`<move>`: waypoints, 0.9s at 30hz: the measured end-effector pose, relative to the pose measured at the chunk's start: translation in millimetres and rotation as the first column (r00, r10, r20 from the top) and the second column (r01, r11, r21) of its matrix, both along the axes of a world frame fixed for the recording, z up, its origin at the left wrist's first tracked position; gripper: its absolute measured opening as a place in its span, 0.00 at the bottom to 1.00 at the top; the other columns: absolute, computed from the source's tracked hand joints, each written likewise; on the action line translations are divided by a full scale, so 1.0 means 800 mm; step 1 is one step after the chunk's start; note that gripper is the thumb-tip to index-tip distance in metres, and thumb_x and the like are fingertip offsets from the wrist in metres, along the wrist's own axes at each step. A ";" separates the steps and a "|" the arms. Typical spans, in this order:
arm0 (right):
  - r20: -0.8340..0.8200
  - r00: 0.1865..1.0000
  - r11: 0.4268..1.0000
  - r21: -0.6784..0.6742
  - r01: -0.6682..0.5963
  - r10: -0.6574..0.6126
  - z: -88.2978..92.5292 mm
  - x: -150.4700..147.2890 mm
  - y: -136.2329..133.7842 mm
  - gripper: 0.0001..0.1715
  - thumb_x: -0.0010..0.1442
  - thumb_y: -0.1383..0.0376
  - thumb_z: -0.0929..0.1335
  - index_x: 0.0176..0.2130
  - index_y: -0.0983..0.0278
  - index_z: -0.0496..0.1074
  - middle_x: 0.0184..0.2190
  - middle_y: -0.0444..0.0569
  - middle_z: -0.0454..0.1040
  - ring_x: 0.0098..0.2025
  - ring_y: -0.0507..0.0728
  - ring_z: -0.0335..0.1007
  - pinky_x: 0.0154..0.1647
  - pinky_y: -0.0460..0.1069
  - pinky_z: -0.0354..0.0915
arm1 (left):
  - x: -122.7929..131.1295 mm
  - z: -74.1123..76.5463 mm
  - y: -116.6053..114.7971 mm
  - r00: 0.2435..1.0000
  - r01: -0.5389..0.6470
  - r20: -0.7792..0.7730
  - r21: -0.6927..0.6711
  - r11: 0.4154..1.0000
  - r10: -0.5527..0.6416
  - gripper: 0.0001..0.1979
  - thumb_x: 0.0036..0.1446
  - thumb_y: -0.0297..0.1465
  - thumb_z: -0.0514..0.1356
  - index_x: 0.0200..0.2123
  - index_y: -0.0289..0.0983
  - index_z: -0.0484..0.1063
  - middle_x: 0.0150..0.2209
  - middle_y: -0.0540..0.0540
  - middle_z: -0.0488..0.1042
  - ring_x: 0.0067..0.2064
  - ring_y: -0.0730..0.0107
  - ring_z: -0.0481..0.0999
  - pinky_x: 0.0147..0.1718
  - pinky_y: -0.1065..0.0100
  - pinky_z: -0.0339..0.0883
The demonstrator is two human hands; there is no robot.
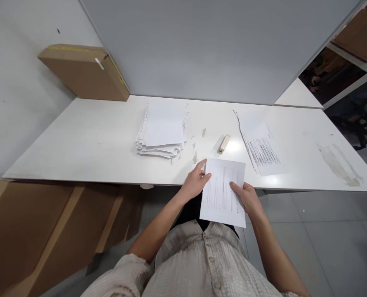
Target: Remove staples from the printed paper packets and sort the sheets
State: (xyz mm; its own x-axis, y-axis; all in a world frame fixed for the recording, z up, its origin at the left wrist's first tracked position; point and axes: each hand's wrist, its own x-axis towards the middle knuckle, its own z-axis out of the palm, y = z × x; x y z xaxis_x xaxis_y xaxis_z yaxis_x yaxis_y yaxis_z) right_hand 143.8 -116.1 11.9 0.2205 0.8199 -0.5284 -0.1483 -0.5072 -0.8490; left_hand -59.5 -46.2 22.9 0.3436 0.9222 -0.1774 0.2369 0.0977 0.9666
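Printed white sheets of paper (222, 198) hang at the front edge of the table, held between my two hands. My left hand (196, 179) has its thumb on the upper left edge, with the fingers reaching up along it. On the right side my right hand (247, 196) pinches the paper, thumb on top and fingers hidden behind. Just beyond the paper lies a small cream stapler (224, 144). A thick, uneven stack of paper (165, 126) sits to the left, and a thinner fanned pile of printed sheets (260, 150) lies to the right.
The white table (78, 140) has worn marks (339, 165) at its right. A grey panel (196, 49) rises behind it. One cardboard box (84, 74) leans at the back left; larger cardboard boxes (53, 231) stand below the table's left front edge.
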 end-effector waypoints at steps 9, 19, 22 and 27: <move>0.054 0.994 0.995 -0.011 0.099 -0.098 0.007 0.019 0.012 0.18 0.48 0.57 0.73 0.37 0.64 0.74 0.34 0.54 0.79 0.34 0.65 0.77 0.33 0.57 0.74 | 0.042 -0.003 0.034 0.984 0.055 -0.174 0.050 0.997 -0.045 0.10 0.55 0.32 0.57 0.38 0.38 0.77 0.35 0.46 0.77 0.34 0.68 0.74 0.37 0.66 0.69; 0.057 0.994 0.995 0.029 0.096 -0.098 0.001 0.021 0.020 0.19 0.48 0.56 0.73 0.39 0.63 0.73 0.36 0.52 0.79 0.36 0.65 0.76 0.35 0.57 0.73 | 0.058 -0.009 0.060 0.990 0.047 -0.133 0.051 0.998 -0.040 0.08 0.54 0.27 0.58 0.36 0.36 0.78 0.36 0.44 0.78 0.38 0.67 0.76 0.40 0.65 0.70; 0.092 0.994 0.998 0.016 0.056 -0.057 0.008 0.025 0.019 0.21 0.48 0.54 0.72 0.40 0.62 0.72 0.35 0.51 0.79 0.35 0.63 0.76 0.34 0.56 0.72 | 0.059 -0.011 0.064 0.987 0.050 -0.154 0.056 0.997 -0.041 0.08 0.54 0.27 0.58 0.35 0.36 0.78 0.37 0.44 0.79 0.39 0.66 0.76 0.41 0.64 0.70; 0.604 0.791 0.993 -0.116 -0.028 0.093 0.029 0.053 0.010 0.26 0.51 0.45 0.66 0.38 0.63 0.71 0.26 0.51 0.76 0.26 0.60 0.72 0.28 0.54 0.67 | 0.060 -0.012 0.070 0.984 0.072 -0.167 0.072 0.995 -0.059 0.08 0.53 0.26 0.58 0.33 0.36 0.78 0.36 0.43 0.79 0.38 0.65 0.76 0.41 0.63 0.70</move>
